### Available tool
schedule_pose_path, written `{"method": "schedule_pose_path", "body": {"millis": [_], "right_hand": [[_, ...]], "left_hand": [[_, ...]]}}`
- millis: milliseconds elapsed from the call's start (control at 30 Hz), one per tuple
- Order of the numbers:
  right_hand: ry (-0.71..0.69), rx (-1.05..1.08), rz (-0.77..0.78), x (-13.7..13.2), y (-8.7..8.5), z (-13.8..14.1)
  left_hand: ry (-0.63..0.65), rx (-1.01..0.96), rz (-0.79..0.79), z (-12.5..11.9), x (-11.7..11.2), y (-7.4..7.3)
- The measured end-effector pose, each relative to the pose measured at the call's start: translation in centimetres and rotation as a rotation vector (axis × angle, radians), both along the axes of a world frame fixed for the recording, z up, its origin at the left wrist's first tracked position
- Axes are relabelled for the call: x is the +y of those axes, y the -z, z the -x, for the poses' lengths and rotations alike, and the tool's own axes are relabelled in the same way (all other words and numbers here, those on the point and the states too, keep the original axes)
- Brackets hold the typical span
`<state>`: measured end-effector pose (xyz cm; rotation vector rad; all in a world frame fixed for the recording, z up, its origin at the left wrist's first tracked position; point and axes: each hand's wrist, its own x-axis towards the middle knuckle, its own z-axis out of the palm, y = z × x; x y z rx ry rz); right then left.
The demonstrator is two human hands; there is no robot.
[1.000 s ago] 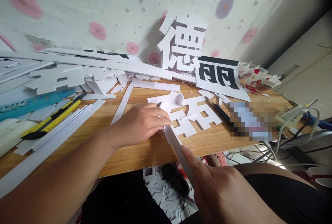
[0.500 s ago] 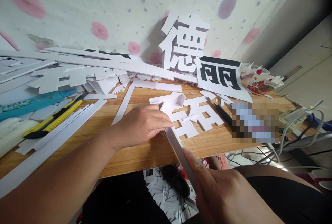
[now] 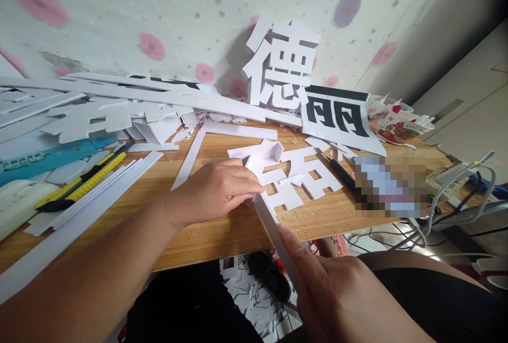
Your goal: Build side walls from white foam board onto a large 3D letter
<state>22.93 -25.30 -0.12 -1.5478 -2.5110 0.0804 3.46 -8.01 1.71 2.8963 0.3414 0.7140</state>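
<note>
Here's the white strip (image 3: pixel 270 218), one of it in play, set on edge at the eight-o'clock side of the flat character cutout (image 3: pixel 291 199) and slanting off toward five, out over the edge of the wooden table (image 3: pixel 202 237). The left hand (image 3: pixel 222 187) pinches its far end, thumb hidden; the right hand (image 3: pixel 333 277) grasps the near end, index finger laid along it. To do this well, I'd say, keep the strip upright, seat it flush against the cutout's edge and press evenly, lest it bow or lean. Now the count: one folded upright wall (image 3: pixel 273 152) at eleven o'clock, one black-handled tool (image 3: pixel 343 174) at three, one yellow utility knife (image 3: pixel 83 181) out at nine. Farther off, one standing raised character (image 3: pixel 278 78) at twelve, one printed sheet (image 3: pixel 337 118) at one, one paper cup (image 3: pixel 402 128) at two; the white scraps (image 3: pixel 159 128) toward ten are too jumbled to number.
</note>
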Motion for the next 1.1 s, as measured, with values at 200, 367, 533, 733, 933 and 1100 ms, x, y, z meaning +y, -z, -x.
{"method": "schedule_pose_path", "body": {"millis": [200,367,533,733,933,1100], "right_hand": [[0.002,-0.011,0.01,-0.1,-0.1,0.3],[-0.023,-0.017,0.029,0.1,-0.3,0.3],[-0.002,-0.032,0.045,0.0,-0.6,0.5],[0.01,-0.013,0.031,0.0,0.1,0.4],[0.09,0.007,0.144,0.3,-2.2,1.6],[0.226,0.308,0.116,-0.3,-4.9,-3.1]], "left_hand": [[-0.003,0.006,-0.043,0.0,-0.1,0.0],[-0.012,0.013,-0.035,0.1,0.0,0.1],[-0.015,0.022,-0.044,0.0,-0.1,0.1],[-0.026,0.008,-0.092,0.1,-0.1,0.3],[0.081,-0.013,-0.117,0.0,-0.1,0.1],[0.12,-0.043,-0.075,0.5,1.3,0.6]]}}
